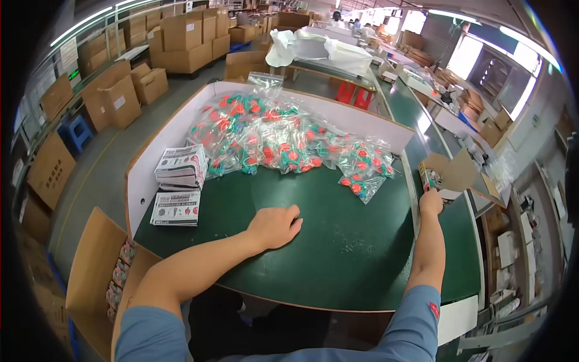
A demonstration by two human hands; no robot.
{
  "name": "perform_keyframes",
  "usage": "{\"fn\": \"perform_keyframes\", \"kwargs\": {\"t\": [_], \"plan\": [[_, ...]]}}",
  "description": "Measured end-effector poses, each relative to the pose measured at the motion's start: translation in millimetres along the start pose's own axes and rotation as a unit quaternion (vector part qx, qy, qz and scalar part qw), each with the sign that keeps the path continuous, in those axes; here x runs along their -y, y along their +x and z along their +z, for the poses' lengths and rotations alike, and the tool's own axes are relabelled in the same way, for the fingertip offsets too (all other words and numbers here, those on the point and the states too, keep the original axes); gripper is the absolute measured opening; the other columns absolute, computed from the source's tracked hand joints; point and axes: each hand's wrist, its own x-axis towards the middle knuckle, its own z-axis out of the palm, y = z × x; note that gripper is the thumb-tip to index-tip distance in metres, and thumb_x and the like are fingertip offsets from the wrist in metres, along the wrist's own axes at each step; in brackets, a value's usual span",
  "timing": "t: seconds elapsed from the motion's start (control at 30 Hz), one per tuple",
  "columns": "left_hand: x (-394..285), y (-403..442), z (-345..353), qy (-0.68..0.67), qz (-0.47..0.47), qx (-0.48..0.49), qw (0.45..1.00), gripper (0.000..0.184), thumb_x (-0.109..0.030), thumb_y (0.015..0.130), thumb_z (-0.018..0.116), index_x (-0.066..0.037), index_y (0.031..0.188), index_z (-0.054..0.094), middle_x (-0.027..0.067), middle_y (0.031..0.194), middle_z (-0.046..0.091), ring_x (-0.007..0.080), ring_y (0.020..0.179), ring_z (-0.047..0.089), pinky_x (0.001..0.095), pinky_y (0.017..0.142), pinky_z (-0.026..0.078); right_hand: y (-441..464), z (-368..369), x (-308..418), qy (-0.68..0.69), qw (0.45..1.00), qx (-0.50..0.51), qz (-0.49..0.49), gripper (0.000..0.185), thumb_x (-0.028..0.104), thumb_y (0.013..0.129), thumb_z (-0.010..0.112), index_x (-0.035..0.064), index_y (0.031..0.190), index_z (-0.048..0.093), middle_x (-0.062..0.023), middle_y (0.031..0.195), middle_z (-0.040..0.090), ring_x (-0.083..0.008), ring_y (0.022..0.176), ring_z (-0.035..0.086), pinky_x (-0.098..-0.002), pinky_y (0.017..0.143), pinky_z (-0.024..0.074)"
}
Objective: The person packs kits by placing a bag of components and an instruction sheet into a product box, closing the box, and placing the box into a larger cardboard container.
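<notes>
Fingers (292,212) of the left hand (273,228) bend loosely against the green tabletop (301,265), near six o'clock from the view's middle; with their undersides hidden, I cannot tell whether they close on anything. The right hand (431,202) reaches out at three o'clock, fingers at the near edge of an open cardboard carton (456,172) with small mixed-colour contents; its grip cannot be told either. That carton stands on a green strip (456,238) beside the tabletop. Clear plastic bags (259,142) of red and green pieces heap up at twelve o'clock, spreading towards two. At nine o'clock lie two stacks of printed leaflets (175,208). A flapped-open box (89,265) at eight holds packets (117,280). Brown cartons (184,30) are piled at eleven.
</notes>
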Motion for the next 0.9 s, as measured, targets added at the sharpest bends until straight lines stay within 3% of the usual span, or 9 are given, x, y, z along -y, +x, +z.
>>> {"fn": "perform_keyframes", "kwargs": {"t": [0.17,0.27,0.37,0.47,0.5,0.57,0.63,0.77,0.9], "plan": [[13,3,4,-0.002,0.019,-0.014,1.000,0.022,-0.027,0.099,0.065,-0.006,0.105,0.062,0.0140,0.085,0.072,0.0340,0.075,0.070,0.0481,0.067,0.054,-24,-20,-19,0.044,0.998,-0.029,-0.028,0.031,0.031,0.103,0.057,0.0025,0.103,0.070,-0.0231,0.104,0.075,-0.0451,0.100,0.071,-0.0541,0.084,0.0559],[33,13,12,-0.202,-0.024,-0.147,0.968,0.026,-0.023,0.099,0.069,-0.006,0.117,0.062,0.0099,0.083,0.070,0.0236,0.070,0.068,0.0406,0.063,0.054,-73,-45,-31,0.106,0.990,-0.058,-0.074,0.030,0.030,0.104,0.058,0.0031,0.101,0.071,-0.0238,0.101,0.074,-0.0456,0.097,0.070,-0.0541,0.081,0.0548],[45,27,15,-0.370,-0.120,-0.184,0.903,0.036,-0.024,0.098,0.070,-0.003,0.124,0.058,0.0100,0.080,0.068,0.0239,0.066,0.066,0.0413,0.060,0.053,-166,-95,-34,0.158,0.965,-0.058,-0.200,0.027,0.027,0.103,0.061,0.0028,0.098,0.071,-0.0244,0.093,0.071,-0.0468,0.088,0.068,-0.0546,0.074,0.0526],[99,90,21,-0.325,-0.171,-0.324,0.872,0.048,-0.031,0.095,0.074,0.001,0.124,0.054,0.0063,0.077,0.063,0.0189,0.064,0.063,0.0355,0.054,0.051,-263,-143,-17,0.187,0.950,-0.009,-0.248,0.020,0.021,0.099,0.067,0.0020,0.093,0.068,-0.0223,0.085,0.068,-0.0454,0.080,0.066,-0.0519,0.069,0.0519],[87,103,-11,-0.410,-0.275,-0.283,0.822,0.052,-0.032,0.094,0.075,0.003,0.126,0.053,0.0061,0.076,0.063,0.0184,0.063,0.063,0.0342,0.053,0.050,-292,-155,-10,0.199,0.945,0.021,-0.260,0.018,0.018,0.098,0.069,0.0021,0.091,0.067,-0.0216,0.082,0.067,-0.0445,0.077,0.065,-0.0507,0.067,0.0516],[84,122,-35,-0.450,-0.256,-0.274,0.810,0.051,-0.030,0.092,0.076,0.005,0.124,0.059,0.0076,0.079,0.067,0.0181,0.060,0.061,0.0349,0.053,0.049,-335,-163,1,0.211,0.926,0.045,-0.310,0.017,0.018,0.097,0.071,0.0037,0.090,0.066,-0.0193,0.078,0.063,-0.0422,0.072,0.063,-0.0497,0.064,0.0506],[123,143,-27,-0.431,-0.280,-0.234,0.825,0.038,-0.026,0.092,0.074,0.004,0.115,0.066,0.0075,0.082,0.070,0.0173,0.059,0.060,0.0352,0.052,0.048,-367,-164,12,0.207,0.922,0.057,-0.322,0.017,0.019,0.097,0.071,0.0049,0.090,0.066,-0.0180,0.077,0.062,-0.0410,0.072,0.063,-0.0498,0.064,0.0504],[137,137,-33,-0.383,-0.296,-0.106,0.869,0.032,-0.024,0.098,0.070,-0.004,0.123,0.063,0.0005,0.088,0.067,0.0127,0.069,0.063,0.0281,0.055,0.049,-377,-173,18,0.173,0.911,0.063,-0.369,0.017,0.022,0.098,0.071,0.0061,0.094,0.067,-0.0161,0.081,0.063,-0.0370,0.078,0.065,-0.0472,0.067,0.0527],[94,85,-72,-0.445,-0.151,-0.183,0.864,0.021,-0.018,0.102,0.065,-0.008,0.120,0.063,-0.0012,0.098,0.067,0.0102,0.084,0.064,0.0259,0.065,0.050,-387,-202,17,0.105,0.916,0.097,-0.375,0.016,0.021,0.098,0.069,0.0064,0.104,0.070,-0.0148,0.090,0.065,-0.0339,0.088,0.066,-0.0437,0.073,0.0550]]}}
